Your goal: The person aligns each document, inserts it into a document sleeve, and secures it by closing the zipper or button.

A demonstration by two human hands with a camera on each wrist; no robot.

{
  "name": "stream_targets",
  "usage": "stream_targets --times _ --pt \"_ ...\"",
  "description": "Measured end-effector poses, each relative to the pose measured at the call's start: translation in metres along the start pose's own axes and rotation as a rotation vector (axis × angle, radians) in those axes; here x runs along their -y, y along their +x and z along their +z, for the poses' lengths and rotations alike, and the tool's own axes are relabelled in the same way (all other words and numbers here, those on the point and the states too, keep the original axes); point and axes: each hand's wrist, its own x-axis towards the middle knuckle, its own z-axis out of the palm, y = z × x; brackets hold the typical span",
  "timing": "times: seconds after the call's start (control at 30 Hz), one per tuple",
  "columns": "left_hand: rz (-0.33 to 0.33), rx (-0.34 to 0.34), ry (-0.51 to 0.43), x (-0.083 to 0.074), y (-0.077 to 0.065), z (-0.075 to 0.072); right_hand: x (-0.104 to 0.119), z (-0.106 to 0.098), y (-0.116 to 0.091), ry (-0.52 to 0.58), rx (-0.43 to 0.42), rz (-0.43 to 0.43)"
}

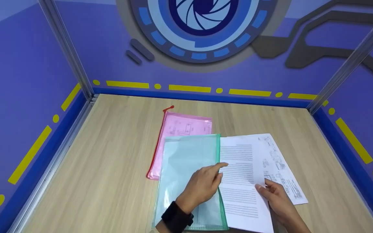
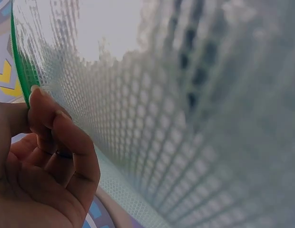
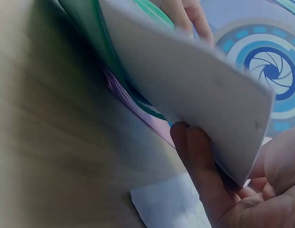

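1. Nearest the camera is a black wristband [image 1: 176,216] below the left hand [image 1: 202,183], over the green folder [image 1: 189,155]; it could catch or drag the plastic if that forearm slides.
2. The folder lies around the middle of the worktop [image 1: 92,155], well apart from its left edge. The left hand's fingers appear to pinch its green right edge. If that grip slips, the flexible sides could close on the paper.
3. The right hand's fingers pinch the right edge of the printed sheets [image 1: 238,194], thumb above, the others beneath. The sheets seem to pass between the folder's two green edges; how far in cannot be told. Pushed from one side only, they could buckle or snag a corner on the zip.
4. The drawing sheet [image 1: 288,176] lies partly beneath them, towards the worktop's right edge; a low right hand might sweep it that way.
5. The pink folder [image 1: 186,124] lies partly under the green one, towards the worktop's far edge. Slick plastic on plastic could let the upper folder skid when pushed.
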Motion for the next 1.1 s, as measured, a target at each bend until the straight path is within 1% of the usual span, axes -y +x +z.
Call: stream_targets --times 0.3,0.47,0.73,0.8,0.93,1.1 --pt "-0.013 0.016 -0.031 -0.003 0.000 0.002 0.008 0.018 0.004 0.033 0.037 -0.001" --pt "-0.033 0.020 -0.038 -0.006 0.002 0.005 0.013 0.034 0.009 0.008 0.059 -0.042" --pt "-0.060 -0.004 -0.026 -0.007 0.003 0.010 0.019 0.057 0.017 -0.016 0.100 -0.100" --pt "-0.057 -0.005 -0.019 -0.007 0.003 0.010 0.021 0.060 0.019 -0.038 0.116 -0.120" --pt "-0.030 -0.003 -0.005 -0.007 0.003 0.010 0.025 0.061 0.022 -0.113 0.167 -0.158" --pt "0.014 0.007 -0.036 -0.010 0.004 0.010 0.027 0.069 0.028 -0.194 0.221 -0.200"
